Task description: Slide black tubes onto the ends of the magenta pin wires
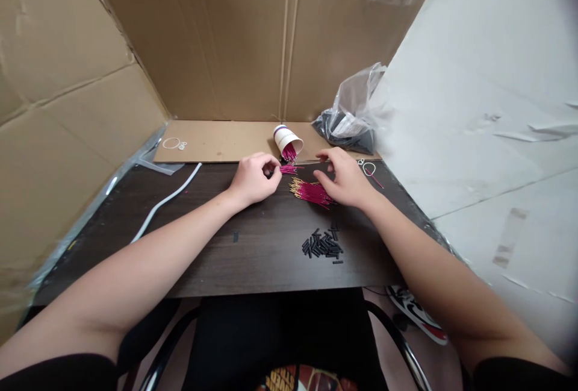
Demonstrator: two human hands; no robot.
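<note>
My left hand (258, 178) is curled closed, thumb and fingertips pinching the left end of a small bundle of magenta wires (288, 169). My right hand (344, 179) is open, thumb and fingers apart, over the right side of a larger pile of magenta wires (313, 193) with yellowish ends. Just behind the small bundle, a white paper cup (284, 137) lies on its side, its mouth facing me, with more magenta wires inside. Nearer to me is a heap of short black tubes (321, 244).
Behind the dark table (266, 258) stands a cardboard wall (217, 41). A clear plastic bag (350, 120) of dark pieces sits at the back right. A pale tube (165, 200) lies at left. White rings (171, 143) rest on a cardboard strip (217, 141).
</note>
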